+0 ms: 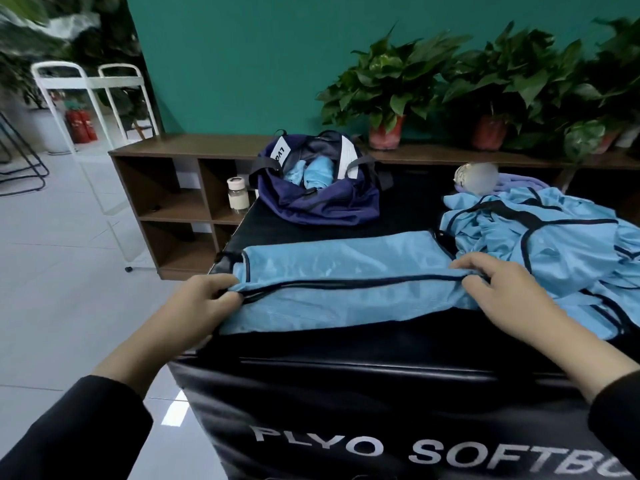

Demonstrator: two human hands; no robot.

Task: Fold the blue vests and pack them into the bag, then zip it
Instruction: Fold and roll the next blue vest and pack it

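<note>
Holding the vest [346,271] by its two ends, you have your left hand [197,306] pinching the left end of the dark-trimmed edge and your right hand [498,289] pinching the right end, fingers curled round the cloth on both sides. That vest lies as a long strip on the black box [346,375], its long axis running left to right straight between your hands, with the trimmed edge sitting roughly along the middle of the strip. The bag [318,199] stands open on the far side, well apart from the strip and slightly nearer your left hand, with folded blue cloth already showing inside. A loose pile of vests [554,244] lies just beside your right hand, touching the strip's right end. Judging from this, the next fold should shorten the strip end to end, so bring one hand toward the other along that axis before lifting toward the bag.
</note>
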